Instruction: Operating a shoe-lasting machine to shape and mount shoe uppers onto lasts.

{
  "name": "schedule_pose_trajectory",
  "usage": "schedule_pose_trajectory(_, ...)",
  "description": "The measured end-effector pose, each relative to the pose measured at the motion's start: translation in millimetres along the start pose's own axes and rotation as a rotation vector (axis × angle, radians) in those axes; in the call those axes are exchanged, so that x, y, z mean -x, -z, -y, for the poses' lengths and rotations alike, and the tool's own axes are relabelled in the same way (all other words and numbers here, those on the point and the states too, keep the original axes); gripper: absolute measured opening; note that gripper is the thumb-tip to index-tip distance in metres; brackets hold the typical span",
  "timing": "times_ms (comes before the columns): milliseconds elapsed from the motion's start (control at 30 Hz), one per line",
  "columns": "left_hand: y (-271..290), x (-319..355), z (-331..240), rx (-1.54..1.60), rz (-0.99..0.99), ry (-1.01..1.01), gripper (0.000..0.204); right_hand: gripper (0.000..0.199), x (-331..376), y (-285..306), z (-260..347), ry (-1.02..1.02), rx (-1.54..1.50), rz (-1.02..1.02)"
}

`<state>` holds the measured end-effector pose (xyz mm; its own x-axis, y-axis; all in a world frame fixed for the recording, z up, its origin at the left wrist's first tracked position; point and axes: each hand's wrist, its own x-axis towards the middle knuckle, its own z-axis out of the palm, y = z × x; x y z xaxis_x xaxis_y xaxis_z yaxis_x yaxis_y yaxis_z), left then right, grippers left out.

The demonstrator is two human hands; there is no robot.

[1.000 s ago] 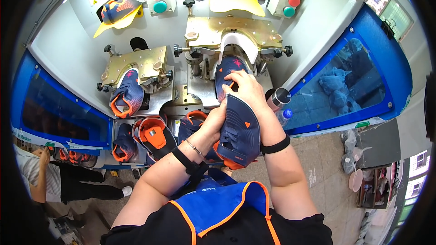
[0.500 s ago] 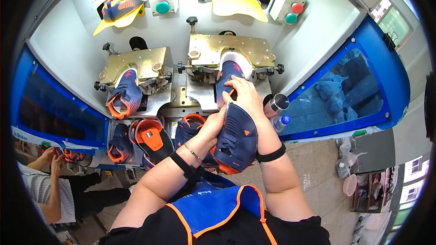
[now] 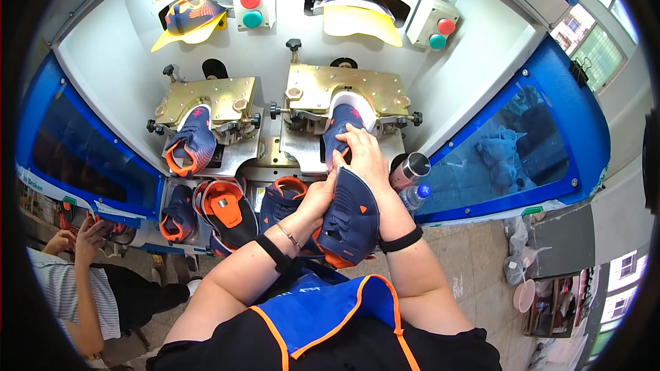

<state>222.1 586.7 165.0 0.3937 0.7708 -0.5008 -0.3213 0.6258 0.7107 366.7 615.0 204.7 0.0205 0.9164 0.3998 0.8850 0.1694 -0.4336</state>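
Note:
At the right station of a machine, a navy shoe upper [image 3: 339, 121] with orange lining sits with one end under a brass-coloured plate clamp [image 3: 323, 84]. My right hand [image 3: 366, 156] is closed over the near part of that upper, fingers bent onto its opening. My left hand [image 3: 319, 200] grips the edge of a second navy shoe upper [image 3: 352, 216], which hangs tilted between my forearms. Its orange lining shows at the bottom. The left fingers are partly hidden behind it. Another navy upper [image 3: 197, 134] sits in the left clamp [image 3: 210, 94].
Below the clamps lie more uppers [image 3: 177, 213] and an orange-lined piece [image 3: 225, 207]. A steel tumbler [image 3: 410, 169] and a blue-capped bottle [image 3: 415, 196] stand right of my arm. Button boxes [image 3: 432, 23] and yellow-lipped slots [image 3: 361, 24] line the back wall. A co-worker [image 3: 82, 282] sits at left.
The view has shifted slightly. Both my hands keep much the same hold on the uppers. The co-worker's hands have moved a little at the left.

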Motion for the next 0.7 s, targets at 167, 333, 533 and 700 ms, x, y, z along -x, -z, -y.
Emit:
schedule_pose_trajectory(167, 2, -6, 3, -0.072, 0.029, -0.025, 0.066, 0.041, 6, -3, -4, 0.002, -0.016, 0.004)
schedule_pose_trajectory(333, 6, -7, 3, -0.078, 0.036, -0.028, 0.066, 0.042, 3, -1, -3, -0.009, -0.010, 0.041)
schedule_pose_trajectory(533, 51, 24, -41, 0.212, -0.079, -0.032, 0.067, 0.038, 23, 45, 17, 0.076, -0.278, -0.445)
schedule_pose_trajectory(700, 88, 39, -99, 0.530, -0.055, -0.162, 0.067, 0.033, 94, 55, 80, 0.796, -0.073, -0.222)
